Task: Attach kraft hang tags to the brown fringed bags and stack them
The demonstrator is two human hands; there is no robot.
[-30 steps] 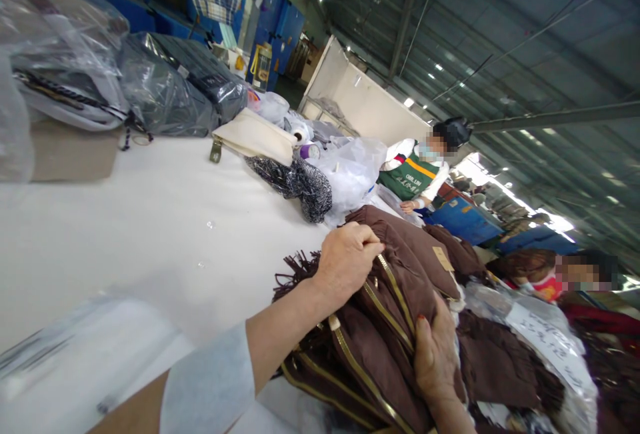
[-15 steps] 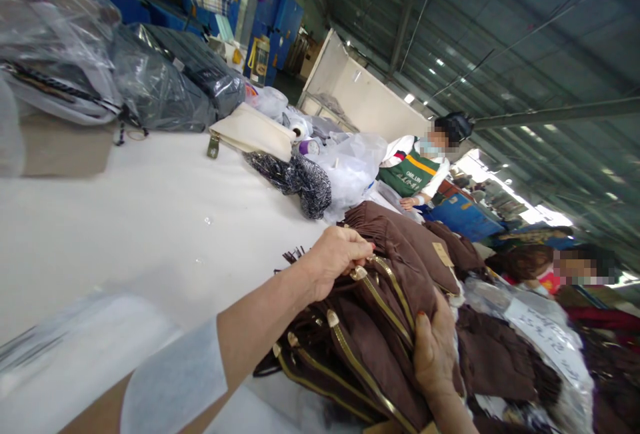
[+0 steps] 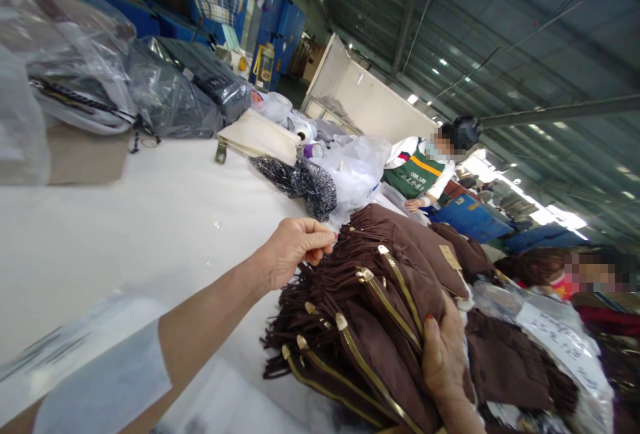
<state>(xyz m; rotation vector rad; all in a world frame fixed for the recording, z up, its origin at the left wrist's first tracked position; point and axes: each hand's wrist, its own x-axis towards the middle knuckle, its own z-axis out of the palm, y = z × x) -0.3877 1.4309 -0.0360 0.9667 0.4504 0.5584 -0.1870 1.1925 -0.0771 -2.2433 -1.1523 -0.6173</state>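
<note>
A stack of brown fringed bags (image 3: pixel 360 327) with gold zippers lies across the lower middle, the fringe toward the left. My left hand (image 3: pixel 303 247) is just beside the fringe's upper left edge, thumb and forefinger pinched together; whatever may be between them is too small to make out. Gripping the stack from its right side, my right hand (image 3: pixel 445 347) has its thumb on the brown cloth, and its other fingers are partly hidden. A tan label (image 3: pixel 451 257) shows on the upper bag.
Beyond the stack are a black-and-white wrapped bundle (image 3: pixel 300 181), a cream pouch (image 3: pixel 263 137) and clear plastic bags (image 3: pixel 357 167). Plastic-wrapped grey goods (image 3: pixel 175 91) stand on the white table (image 3: pixel 125 234) at the left. A person in a green apron (image 3: pixel 415 171) is farther back.
My left hand has moved left, away from the zipper ends to the fringe's edge, uncovering the fringe and zippers. My right hand still holds the stack. The view has shifted slightly.
</note>
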